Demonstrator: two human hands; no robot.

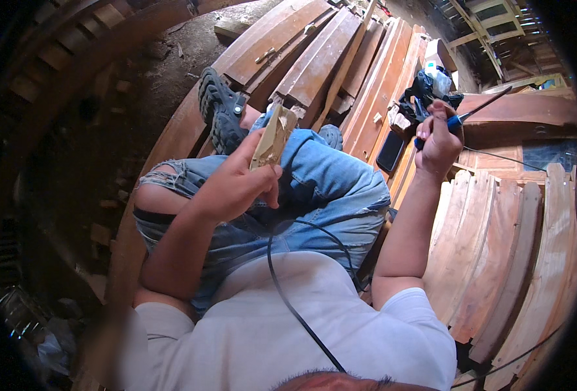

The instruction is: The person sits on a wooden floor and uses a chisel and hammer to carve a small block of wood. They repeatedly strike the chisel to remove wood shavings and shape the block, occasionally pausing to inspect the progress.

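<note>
My left hand [235, 181] is closed round a small, pale tan block [273, 140], probably wood, with a rough, chipped face. It holds the block raised above my bent legs in torn blue jeans [327, 173]. Out to the right, my right hand [440, 144] grips a long, thin tool [455, 123] by its blue handle. The tool's dark, narrow shaft points up and to the right, away from the block. I cannot tell whether it is a file or a screwdriver.
Beyond my right hand lie a black plastic bag [420, 88] and a white container [440, 81]. A phone [390, 151] rests on the boards. Curved wooden planks [321, 58] are stacked ahead; pale slats [474, 241] lie at right. A black cable [288, 306] crosses my shirt.
</note>
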